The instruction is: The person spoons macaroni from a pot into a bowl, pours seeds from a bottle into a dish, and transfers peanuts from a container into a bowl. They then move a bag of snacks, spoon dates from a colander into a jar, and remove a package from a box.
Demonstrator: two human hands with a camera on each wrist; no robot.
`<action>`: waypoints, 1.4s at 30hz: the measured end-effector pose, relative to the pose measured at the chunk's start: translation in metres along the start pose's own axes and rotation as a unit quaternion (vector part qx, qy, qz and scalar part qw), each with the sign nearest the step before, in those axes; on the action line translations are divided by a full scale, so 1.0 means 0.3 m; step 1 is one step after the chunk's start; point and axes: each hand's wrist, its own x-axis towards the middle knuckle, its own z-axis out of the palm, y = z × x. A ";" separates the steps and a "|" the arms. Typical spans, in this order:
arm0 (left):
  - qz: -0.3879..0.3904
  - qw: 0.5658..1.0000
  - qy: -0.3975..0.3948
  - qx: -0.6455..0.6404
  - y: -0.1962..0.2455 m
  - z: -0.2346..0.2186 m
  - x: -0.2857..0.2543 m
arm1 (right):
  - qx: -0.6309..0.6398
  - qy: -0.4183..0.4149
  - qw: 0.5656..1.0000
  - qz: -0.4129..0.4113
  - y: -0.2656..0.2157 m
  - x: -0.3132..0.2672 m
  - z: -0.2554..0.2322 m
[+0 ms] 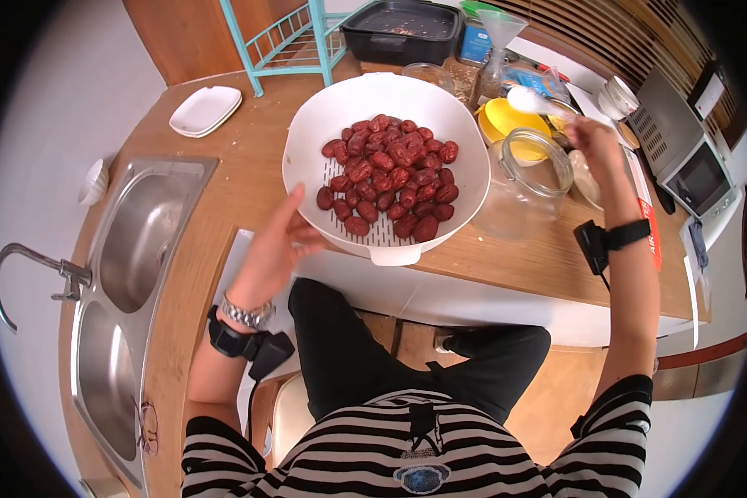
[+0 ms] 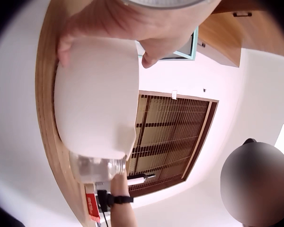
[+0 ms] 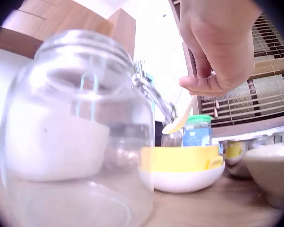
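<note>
Dark red dried jujubes (image 1: 382, 162) lie in a large white colander (image 1: 315, 124) on the counter. At the colander's near left rim is my left hand (image 1: 266, 249), fingers extended and spread; the left wrist view shows them along its white side. My right hand (image 1: 593, 145) pinches the handle of a white spoon (image 3: 182, 120) at the right. The spoon hangs bowl down above a yellow dish (image 3: 180, 158), which overlaps a white bowl (image 3: 184, 182). Between colander and right hand stands a clear glass jar (image 3: 75, 142) with its mouth uncovered and a wire clasp.
A double steel sink (image 1: 141, 241) is on the left, with white plates (image 1: 203, 110) beyond it. A teal rack (image 1: 286, 50) and a black tray (image 1: 402, 33) stand at the back. To the right are a funnel (image 1: 501, 29), stacked bowls (image 1: 618, 98) and a microwave (image 1: 701, 178).
</note>
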 end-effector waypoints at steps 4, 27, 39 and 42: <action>0.102 0.994 0.035 0.030 0.099 -0.035 0.097 | 0.077 -0.015 0.996 -0.041 -0.184 -0.096 -0.015; 0.128 0.985 -0.022 0.109 0.170 0.004 0.302 | -0.226 -0.275 0.932 0.073 -0.196 -0.415 0.466; 0.020 0.992 -0.091 -0.079 0.158 -0.009 0.287 | -0.059 -0.304 0.915 0.257 -0.117 -0.410 0.541; 0.029 0.993 -0.104 -0.042 0.177 -0.001 0.269 | -0.010 -0.289 0.911 0.293 -0.116 -0.396 0.544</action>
